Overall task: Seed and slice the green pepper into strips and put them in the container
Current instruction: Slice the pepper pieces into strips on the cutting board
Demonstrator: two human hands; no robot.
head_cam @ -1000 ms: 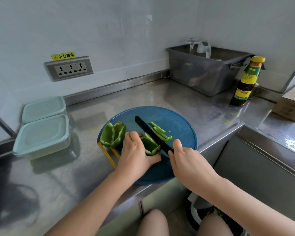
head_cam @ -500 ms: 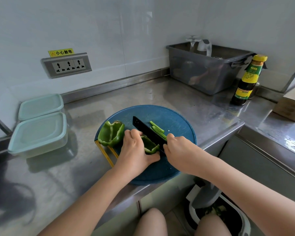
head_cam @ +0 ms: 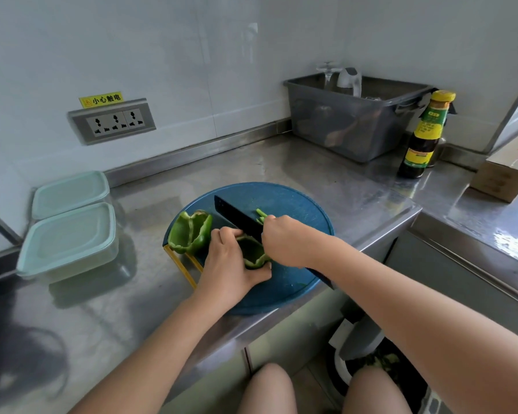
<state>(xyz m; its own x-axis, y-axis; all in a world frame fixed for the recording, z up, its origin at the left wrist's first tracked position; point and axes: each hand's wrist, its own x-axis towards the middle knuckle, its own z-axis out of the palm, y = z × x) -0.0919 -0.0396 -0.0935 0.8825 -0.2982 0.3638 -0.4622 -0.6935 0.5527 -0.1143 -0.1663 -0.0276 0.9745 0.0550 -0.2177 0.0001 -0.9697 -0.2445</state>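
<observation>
Head view: both bare forearms reach in over a round blue cutting board (head_cam: 296, 201) on the steel counter (head_cam: 281, 162).
Left hand (head_cam: 232, 265): knuckles up, fingers curled, pinning a pepper piece (head_cam: 253, 253) to the board, thumb on its near side.
Right hand (head_cam: 284, 240): fist clenched round the knife handle, handle hidden inside.
Knife (head_cam: 237, 216): black blade pointing away and left, set against the held piece just beside the left fingertips.
Held piece: green, hollow, inside facing up, ragged cut rim, mid-board.
Pepper half (head_cam: 190, 233): bigger, open side up, at the board's left edge, just beside the left hand.
Strips (head_cam: 261, 216): a few thin green ones on the board behind the right hand, mostly hidden.
Containers (head_cam: 69, 240): two pale-green tubs, lids on, left on the counter, apart from the board.
Back right: grey bin (head_cam: 356, 124), sauce bottle (head_cam: 425, 135), cardboard box (head_cam: 503, 177).
</observation>
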